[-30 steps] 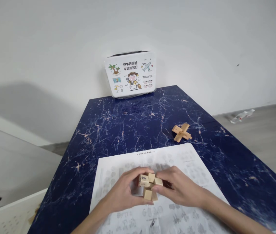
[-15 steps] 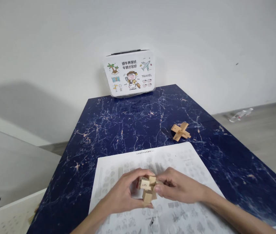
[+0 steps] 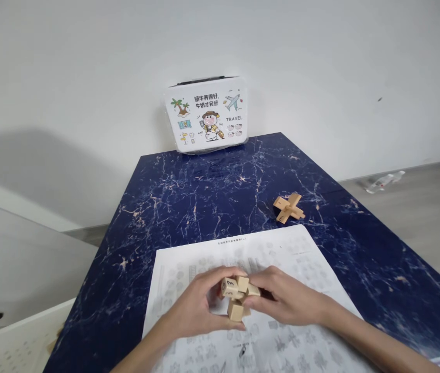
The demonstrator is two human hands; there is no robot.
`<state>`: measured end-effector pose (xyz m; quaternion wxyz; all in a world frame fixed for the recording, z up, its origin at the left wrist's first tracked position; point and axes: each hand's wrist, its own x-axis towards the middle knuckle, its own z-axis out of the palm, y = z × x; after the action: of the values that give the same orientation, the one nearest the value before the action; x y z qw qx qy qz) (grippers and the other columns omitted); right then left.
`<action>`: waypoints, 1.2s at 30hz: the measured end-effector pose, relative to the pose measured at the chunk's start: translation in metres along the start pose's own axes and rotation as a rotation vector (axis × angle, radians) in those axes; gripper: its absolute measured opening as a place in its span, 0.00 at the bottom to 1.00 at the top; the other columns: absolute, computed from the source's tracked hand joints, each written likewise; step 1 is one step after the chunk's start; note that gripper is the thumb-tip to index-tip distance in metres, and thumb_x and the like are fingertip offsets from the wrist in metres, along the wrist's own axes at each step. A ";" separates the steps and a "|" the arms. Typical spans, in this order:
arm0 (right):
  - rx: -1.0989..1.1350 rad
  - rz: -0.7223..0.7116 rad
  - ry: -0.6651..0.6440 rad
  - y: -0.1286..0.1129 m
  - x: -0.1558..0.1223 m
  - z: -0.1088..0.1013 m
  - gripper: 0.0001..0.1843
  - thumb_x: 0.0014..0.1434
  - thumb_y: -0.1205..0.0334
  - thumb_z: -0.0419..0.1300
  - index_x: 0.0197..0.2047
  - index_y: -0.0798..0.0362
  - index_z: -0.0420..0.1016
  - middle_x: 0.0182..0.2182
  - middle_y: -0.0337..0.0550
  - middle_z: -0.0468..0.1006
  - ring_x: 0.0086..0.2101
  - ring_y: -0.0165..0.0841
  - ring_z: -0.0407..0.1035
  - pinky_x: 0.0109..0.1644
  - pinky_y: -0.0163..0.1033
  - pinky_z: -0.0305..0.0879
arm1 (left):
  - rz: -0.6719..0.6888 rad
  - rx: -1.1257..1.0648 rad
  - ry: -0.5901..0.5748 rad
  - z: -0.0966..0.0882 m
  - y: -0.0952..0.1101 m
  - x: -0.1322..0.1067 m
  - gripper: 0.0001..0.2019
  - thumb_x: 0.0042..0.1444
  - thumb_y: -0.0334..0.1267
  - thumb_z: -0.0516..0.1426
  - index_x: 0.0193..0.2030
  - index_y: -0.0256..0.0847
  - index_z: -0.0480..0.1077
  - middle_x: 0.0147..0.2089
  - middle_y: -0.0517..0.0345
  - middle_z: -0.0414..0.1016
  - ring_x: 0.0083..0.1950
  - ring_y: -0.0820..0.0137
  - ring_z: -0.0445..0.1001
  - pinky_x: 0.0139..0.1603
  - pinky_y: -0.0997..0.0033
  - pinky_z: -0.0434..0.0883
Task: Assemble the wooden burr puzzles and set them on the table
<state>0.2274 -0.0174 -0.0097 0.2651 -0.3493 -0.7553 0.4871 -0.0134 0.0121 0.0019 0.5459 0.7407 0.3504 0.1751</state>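
Note:
Between my hands is a wooden burr puzzle [image 3: 235, 310] of interlocking pale blocks, with a "3" marked on one block end. My left hand [image 3: 193, 303] grips it from the left, index finger along the top and thumb under the lower block. From the right, my right hand [image 3: 286, 296] pinches a block of the same puzzle between thumb and fingers. Both hands are over a printed paper sheet [image 3: 173, 259] with rows of small grey pictures. Beyond the sheet, a cross-shaped assembly of wooden blocks [image 3: 289, 208] lies on the table, marked with digits.
A white carry case [image 3: 208, 116] with cartoon prints stands against the wall at the back of the blue marble-patterned table [image 3: 189, 207]. On the floor to the right lies a clear bottle [image 3: 385, 182]. A white perforated bin [image 3: 14, 342] is at the lower left.
The puzzle has turned slightly in my hands, so the "3" block and the right-hand block show more. My right thumb has shifted a little left. The cross-shaped assembly stays put.

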 end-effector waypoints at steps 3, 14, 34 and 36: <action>0.064 -0.015 -0.030 0.002 0.000 0.000 0.22 0.73 0.47 0.56 0.31 0.52 0.66 0.23 0.31 0.58 0.22 0.25 0.52 0.27 0.34 0.47 | -0.001 0.012 -0.005 0.001 0.001 -0.001 0.39 0.41 0.47 0.77 0.62 0.51 0.73 0.55 0.53 0.79 0.49 0.59 0.77 0.47 0.64 0.74; -0.017 -0.007 0.079 0.003 0.001 0.008 0.18 0.73 0.49 0.57 0.38 0.54 0.73 0.27 0.34 0.68 0.26 0.26 0.58 0.31 0.34 0.53 | 0.019 -0.090 0.019 -0.002 0.000 0.003 0.36 0.42 0.42 0.77 0.58 0.49 0.73 0.50 0.55 0.79 0.44 0.64 0.77 0.42 0.68 0.74; -0.052 -0.034 0.056 0.001 -0.001 0.005 0.18 0.73 0.50 0.58 0.36 0.55 0.73 0.25 0.34 0.66 0.25 0.26 0.57 0.31 0.35 0.53 | 0.088 -0.001 0.013 -0.002 0.000 0.001 0.37 0.41 0.44 0.77 0.60 0.49 0.73 0.51 0.55 0.80 0.45 0.61 0.77 0.44 0.66 0.72; -0.004 -0.043 0.053 0.002 -0.001 0.006 0.20 0.72 0.48 0.58 0.35 0.55 0.72 0.24 0.33 0.65 0.24 0.25 0.56 0.29 0.34 0.52 | 0.107 0.026 0.012 -0.002 0.000 0.000 0.38 0.41 0.44 0.77 0.60 0.50 0.72 0.51 0.55 0.80 0.45 0.61 0.76 0.44 0.66 0.71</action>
<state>0.2245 -0.0209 -0.0139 0.2945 -0.3463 -0.7562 0.4706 -0.0142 0.0137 0.0027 0.5240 0.7644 0.3156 0.2039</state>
